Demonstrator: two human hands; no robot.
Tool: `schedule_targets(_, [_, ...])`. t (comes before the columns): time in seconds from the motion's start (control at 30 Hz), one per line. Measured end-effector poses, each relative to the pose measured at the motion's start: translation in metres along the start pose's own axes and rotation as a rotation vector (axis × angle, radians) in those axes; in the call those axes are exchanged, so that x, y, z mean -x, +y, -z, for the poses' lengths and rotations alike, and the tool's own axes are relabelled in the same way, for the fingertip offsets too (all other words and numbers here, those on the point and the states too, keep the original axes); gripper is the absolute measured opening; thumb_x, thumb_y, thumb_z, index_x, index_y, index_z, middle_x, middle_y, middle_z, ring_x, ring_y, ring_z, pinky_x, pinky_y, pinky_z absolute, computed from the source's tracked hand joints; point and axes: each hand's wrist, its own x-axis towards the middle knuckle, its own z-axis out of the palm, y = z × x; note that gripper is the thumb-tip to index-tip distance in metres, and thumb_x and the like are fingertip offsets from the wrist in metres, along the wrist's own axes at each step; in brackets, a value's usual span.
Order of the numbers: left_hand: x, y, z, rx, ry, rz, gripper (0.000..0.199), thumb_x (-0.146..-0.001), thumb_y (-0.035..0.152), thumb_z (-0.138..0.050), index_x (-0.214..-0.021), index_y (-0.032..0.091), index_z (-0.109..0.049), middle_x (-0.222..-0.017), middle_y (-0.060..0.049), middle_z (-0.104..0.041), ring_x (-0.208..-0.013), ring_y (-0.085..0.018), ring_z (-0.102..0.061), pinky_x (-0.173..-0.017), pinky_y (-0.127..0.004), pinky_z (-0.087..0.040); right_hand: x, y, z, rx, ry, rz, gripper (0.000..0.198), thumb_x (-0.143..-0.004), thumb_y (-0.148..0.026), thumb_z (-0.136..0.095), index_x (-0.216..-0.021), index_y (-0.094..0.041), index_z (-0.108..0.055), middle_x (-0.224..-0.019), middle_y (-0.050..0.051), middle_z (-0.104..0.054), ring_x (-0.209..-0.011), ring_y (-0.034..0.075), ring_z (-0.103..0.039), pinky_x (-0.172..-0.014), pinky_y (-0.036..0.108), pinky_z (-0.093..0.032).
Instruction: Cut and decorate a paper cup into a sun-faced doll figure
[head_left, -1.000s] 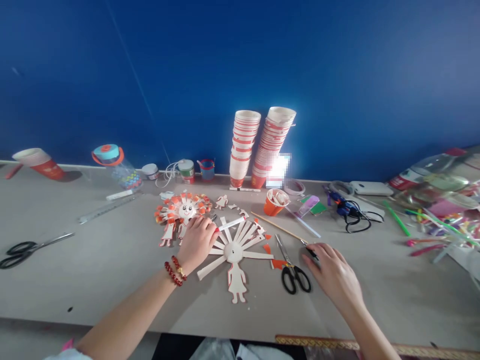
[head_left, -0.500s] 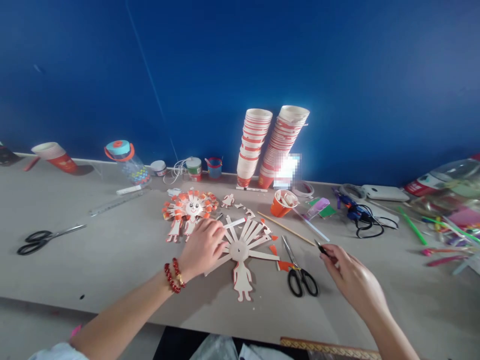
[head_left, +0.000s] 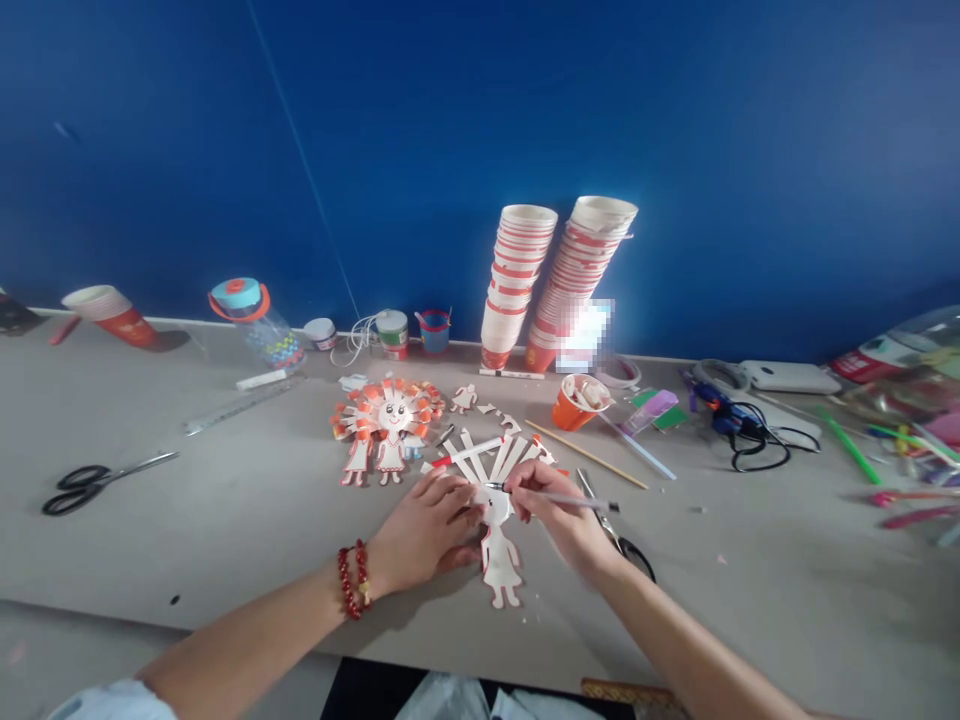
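A paper doll cutout (head_left: 501, 572), white with red edges, lies on the table; white strips fan out from its round head. My left hand (head_left: 435, 525) rests over the head's left side and strips, fingers extended and lying flat on the paper. In my right hand (head_left: 559, 515) is a slim clear-barrelled pen (head_left: 577, 500), its dark tip at the top of the doll's head. A red-and-white marker (head_left: 472, 453) lies across the strips beyond my left hand. Black-handled scissors (head_left: 636, 558) are partly hidden behind my right hand.
Finished-looking dolls with curled orange-and-white strips (head_left: 391, 425) lie behind my left hand. Tall paper cup stacks (head_left: 517, 290) lean near the blue wall. An orange cup (head_left: 576, 408) holds scraps, beside a wooden stick (head_left: 589, 455). Other scissors (head_left: 105, 482) lie left; a glue gun (head_left: 724, 410) lies right.
My right hand has moved left from the table beyond the scissors, bringing the pen to the doll's head. My left hand has shifted slightly right and nearer, leaving the marker more exposed.
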Motion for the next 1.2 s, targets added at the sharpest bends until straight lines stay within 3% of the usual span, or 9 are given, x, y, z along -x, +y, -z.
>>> schedule_targets(0.17, [0.001,0.001,0.000,-0.006,0.007,0.008,0.047,-0.094,0.051,-0.049,-0.128,0.021,-0.053,-0.131,-0.008,-0.055,-0.125,-0.027,-0.043,-0.113,-0.050,-0.024,-0.011,0.021,-0.004,0.283,0.051,0.094,0.007,-0.082,-0.022,-0.059,-0.089,-0.020,-0.058,-0.066,-0.002,-0.059,-0.059,0.015,-0.053,-0.055,0.025,-0.040])
schedule_targets(0.23, [0.001,0.002,0.000,-0.002,0.015,0.020,0.049,-0.093,0.054,-0.049,-0.128,0.020,-0.053,-0.130,-0.009,-0.054,-0.124,-0.027,-0.044,-0.113,-0.050,-0.023,-0.011,0.027,-0.001,0.383,0.051,0.137,0.002,-0.079,-0.019,-0.059,-0.080,-0.020,-0.058,-0.067,-0.001,-0.058,-0.059,0.014,-0.052,-0.054,0.024,-0.039])
schedule_targets(0.4, [0.002,0.007,0.000,0.035,0.004,0.083,0.054,-0.091,0.058,-0.047,-0.129,0.021,-0.054,-0.126,-0.011,-0.055,-0.121,-0.028,-0.045,-0.114,-0.055,-0.020,-0.009,0.032,0.000,0.557,0.075,0.196,0.012,-0.076,-0.012,-0.053,-0.066,-0.020,-0.053,-0.058,-0.004,-0.050,-0.054,0.012,-0.044,-0.051,0.023,-0.034])
schedule_targets(0.53, [0.002,0.008,0.000,0.067,-0.032,0.109,0.054,-0.092,0.058,-0.046,-0.129,0.019,-0.054,-0.126,-0.011,-0.055,-0.121,-0.028,-0.045,-0.114,-0.055,-0.020,-0.011,0.033,-0.004,0.570,0.066,0.195,0.013,-0.077,-0.011,-0.052,-0.067,-0.019,-0.052,-0.057,-0.005,-0.048,-0.051,0.011,-0.041,-0.049,0.022,-0.033])
schedule_targets(0.77, [0.000,0.008,0.003,0.075,-0.035,0.085,0.052,-0.093,0.058,-0.044,-0.126,0.020,-0.055,-0.128,-0.009,-0.057,-0.120,-0.027,-0.046,-0.117,-0.053,-0.013,-0.007,0.036,-0.003,0.507,0.089,0.189,0.004,-0.086,-0.018,-0.054,-0.083,-0.021,-0.054,-0.068,-0.002,-0.055,-0.056,0.013,-0.052,-0.051,0.023,-0.041])
schedule_targets(0.97, [0.001,0.008,0.005,0.086,-0.054,0.096,0.052,-0.093,0.058,-0.043,-0.127,0.020,-0.055,-0.130,-0.008,-0.056,-0.122,-0.028,-0.045,-0.117,-0.054,-0.012,-0.006,0.031,-0.002,0.595,0.145,0.267,0.006,-0.084,-0.018,-0.059,-0.089,-0.021,-0.057,-0.075,0.000,-0.059,-0.059,0.014,-0.053,-0.055,0.025,-0.043])
schedule_targets(1.2, [0.001,0.008,0.004,0.114,-0.069,0.122,0.056,-0.092,0.057,-0.046,-0.134,0.021,-0.049,-0.129,-0.010,-0.056,-0.122,-0.028,-0.045,-0.116,-0.056,-0.014,-0.010,0.037,-0.001,0.510,0.171,0.198,0.011,-0.080,-0.014,-0.054,-0.071,-0.021,-0.053,-0.060,-0.004,-0.049,-0.053,0.013,-0.044,-0.049,0.023,-0.036])
